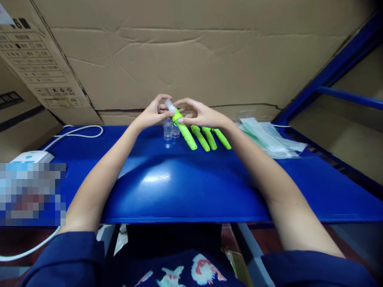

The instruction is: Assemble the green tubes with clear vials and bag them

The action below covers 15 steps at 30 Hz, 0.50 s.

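A lime-green, ridged stick-shaped tube (188, 137) slants above the blue table, with a clear narrow cap (170, 104) at its upper end. My left hand (154, 111) closes on it from the left, thumb at the joint between the clear and green parts. From the right, my right hand (201, 114) pinches the green part near its top between thumb and fingers. Small clear plastic caps or cups (168, 130) stand just below my left hand. Several similar green tubes (209, 137) lie side by side under my right hand and forearm, their upper ends partly hidden.
The blue table (185, 191) runs up to a cardboard wall (194, 59). Clear packets (266, 137) lie at the right rear. A white power strip (32, 156) with its cable (80, 131) sits at left, beside a blurred patch. A blue metal frame (326, 71) rises at right.
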{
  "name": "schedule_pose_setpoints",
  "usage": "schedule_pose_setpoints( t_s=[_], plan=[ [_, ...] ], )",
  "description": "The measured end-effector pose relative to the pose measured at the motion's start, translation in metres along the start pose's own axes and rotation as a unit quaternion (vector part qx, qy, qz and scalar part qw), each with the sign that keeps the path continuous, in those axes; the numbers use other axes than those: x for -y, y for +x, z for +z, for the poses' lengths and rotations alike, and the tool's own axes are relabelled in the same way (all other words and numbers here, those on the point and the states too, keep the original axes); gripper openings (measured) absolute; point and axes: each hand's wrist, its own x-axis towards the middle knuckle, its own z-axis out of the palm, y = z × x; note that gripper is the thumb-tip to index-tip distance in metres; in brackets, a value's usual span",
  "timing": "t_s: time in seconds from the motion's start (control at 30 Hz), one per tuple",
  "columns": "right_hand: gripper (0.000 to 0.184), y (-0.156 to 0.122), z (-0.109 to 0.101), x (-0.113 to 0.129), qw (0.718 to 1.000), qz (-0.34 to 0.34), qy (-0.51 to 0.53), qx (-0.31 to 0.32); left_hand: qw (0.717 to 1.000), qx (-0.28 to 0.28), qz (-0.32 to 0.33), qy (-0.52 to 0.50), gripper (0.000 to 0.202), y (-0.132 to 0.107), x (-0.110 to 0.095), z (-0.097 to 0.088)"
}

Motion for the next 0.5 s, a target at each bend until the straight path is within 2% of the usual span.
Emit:
schedule_pose_setpoints(
  t_s=[0.27,0.5],
  plan=[
    [0.050,0.001,0.004,0.005,0.995,0.018,-0.051,-0.079,0.998,-0.050,-0.026,-0.007,0.058,0.002,-0.008,0.007],
    [0.047,0.000,0.004,0.005,0.989,0.053,-0.088,-0.103,0.998,-0.057,-0.031,0.011,0.061,0.002,-0.012,0.008]
  ],
)
